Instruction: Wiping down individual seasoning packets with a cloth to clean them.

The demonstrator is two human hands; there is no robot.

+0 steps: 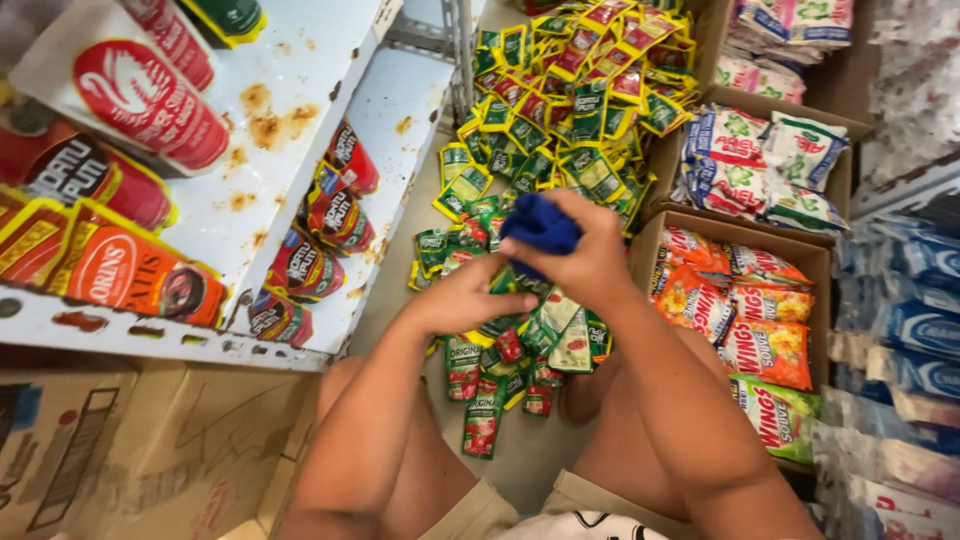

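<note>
Grip first: your right hand (pixel 590 255) is clamped round a bunched blue cloth (pixel 541 226), held above the floor (pixel 520 455); left hand (pixel 468 298) lies just beside it, fingers loosely out, holding nothing. Keep the cloth bunched tight, clear of the sachets. Green, red and yellow sachets (pixel 560 110) heap toward the floor's far edge. Orange packets fill a cardboard box (pixel 742 232) at right. Red pouches (pixel 330 215) line the white shelf (pixel 300 80) at left.

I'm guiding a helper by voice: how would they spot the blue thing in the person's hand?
Start at the big pile of green and red sachets on the floor, between the white shelf and the cardboard boxes. At its near edge the right hand holds a bunched dark blue cloth, left hand beside it. It is the only plain, soft, unprinted item there.
</note>
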